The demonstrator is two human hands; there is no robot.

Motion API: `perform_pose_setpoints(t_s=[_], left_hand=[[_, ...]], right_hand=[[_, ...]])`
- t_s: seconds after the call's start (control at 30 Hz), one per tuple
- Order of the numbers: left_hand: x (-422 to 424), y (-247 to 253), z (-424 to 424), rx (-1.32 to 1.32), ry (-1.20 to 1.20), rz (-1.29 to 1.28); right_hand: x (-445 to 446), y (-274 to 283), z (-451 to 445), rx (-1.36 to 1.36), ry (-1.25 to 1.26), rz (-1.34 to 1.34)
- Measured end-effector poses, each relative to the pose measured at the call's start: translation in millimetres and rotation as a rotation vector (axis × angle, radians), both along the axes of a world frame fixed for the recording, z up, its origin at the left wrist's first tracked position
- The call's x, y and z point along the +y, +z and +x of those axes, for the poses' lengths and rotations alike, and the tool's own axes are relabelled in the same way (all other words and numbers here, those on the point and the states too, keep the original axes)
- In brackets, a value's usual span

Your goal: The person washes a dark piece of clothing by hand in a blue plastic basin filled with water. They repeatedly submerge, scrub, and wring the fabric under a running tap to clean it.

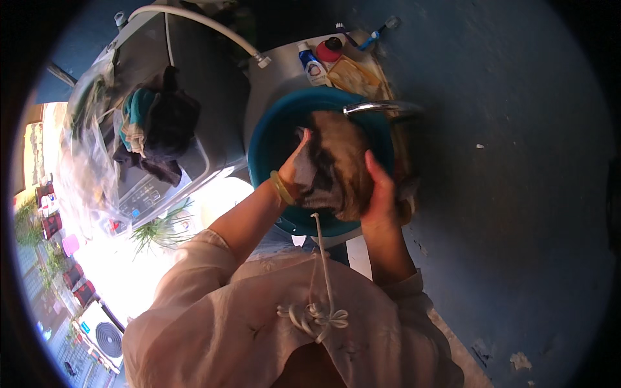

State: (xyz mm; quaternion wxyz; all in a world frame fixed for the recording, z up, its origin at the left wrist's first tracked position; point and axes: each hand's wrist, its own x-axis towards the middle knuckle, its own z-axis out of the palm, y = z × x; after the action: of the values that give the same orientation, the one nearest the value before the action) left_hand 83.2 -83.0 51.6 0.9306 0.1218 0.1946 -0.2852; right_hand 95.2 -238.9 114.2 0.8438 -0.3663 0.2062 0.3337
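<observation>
A bunched brown and grey cloth (339,155) is held between my two hands over a blue plastic basin (264,131). My left hand (295,167) grips its grey side, with the thumb up and the fingers hidden in the folds. On the brown side, my right hand (381,194) presses against the cloth, its thumb along the edge and its other fingers mostly out of sight. Just beyond the cloth, a chrome faucet spout (371,106) reaches over the basin's far right rim. No running water can be made out.
A washing machine (218,106) stands at the left, with dark and teal clothes (165,121) on top. Behind the basin are a toothpaste tube (313,65), a red bottle (330,50), a yellow soap dish (356,77) and toothbrushes (371,39). A blue wall (499,194) borders the right. A hose (213,31) arches above.
</observation>
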Motion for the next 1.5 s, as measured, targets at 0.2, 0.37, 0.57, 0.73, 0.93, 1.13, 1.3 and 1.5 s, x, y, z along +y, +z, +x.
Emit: perform_pose_setpoints(t_s=[0.2, 0.37, 0.57, 0.73, 0.93, 1.13, 1.3, 1.5], left_hand=[[1, 2, 9, -0.042, 0.144, -0.032], [-2, -1, 12, 0.089, 0.138, 0.081], [1, 4, 3, 0.191, 0.124, 0.321], [-2, 6, -8, 0.130, 0.104, 0.249], [1, 22, -13, 0.017, -0.132, 0.382], [4, 14, 1, -0.062, -0.357, 0.537], [14, 5, 13, -0.067, -0.395, 0.611], [10, -12, 11, -0.080, -0.240, 0.672]], right_hand=[[-27, -21, -2, -0.162, 0.335, -0.084], [-38, -36, -2, -0.369, 0.330, -0.315], [-57, -117, -27, -0.269, 0.037, -0.721], [-25, -117, -40, 0.186, 0.035, -0.135], [-20, -122, 5, 0.110, 0.126, 0.002], [-11, -145, 39, 0.171, 0.082, 0.046], [3, -125, 58, -0.166, 0.074, -0.069], [10, -98, 77, -0.395, 0.352, -0.184]])
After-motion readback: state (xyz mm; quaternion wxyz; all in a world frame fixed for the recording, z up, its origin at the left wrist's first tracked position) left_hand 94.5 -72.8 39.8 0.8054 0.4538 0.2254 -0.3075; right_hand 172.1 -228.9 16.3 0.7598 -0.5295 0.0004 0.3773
